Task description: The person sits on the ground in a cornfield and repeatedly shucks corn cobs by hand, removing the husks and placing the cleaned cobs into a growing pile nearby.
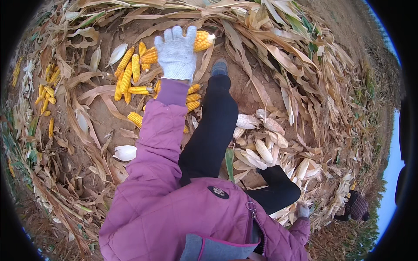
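Note:
My left hand [176,54], in a pale knitted glove, reaches far forward over a group of husked yellow corn cobs. Its fingers curl over a corn cob [203,41], whose pale butt end sticks out to the right; the palm hides the middle. An orange-yellow cob end [149,56] shows at the hand's left side, and I cannot tell if it is the same cob. More bare cobs [126,78] lie just left of the wrist and under the forearm. My right hand [302,210], also gloved, is low at the right beside pale corn husks [307,169]; its fingers are too small to read.
Dry stalks and leaves [278,48] are heaped ahead and to the right. Pale unhusked ears [263,150] lie right of my leg [209,126]. Another small cob pile [48,89] sits at the far left on the soil. Another person [358,206] bends at the far right.

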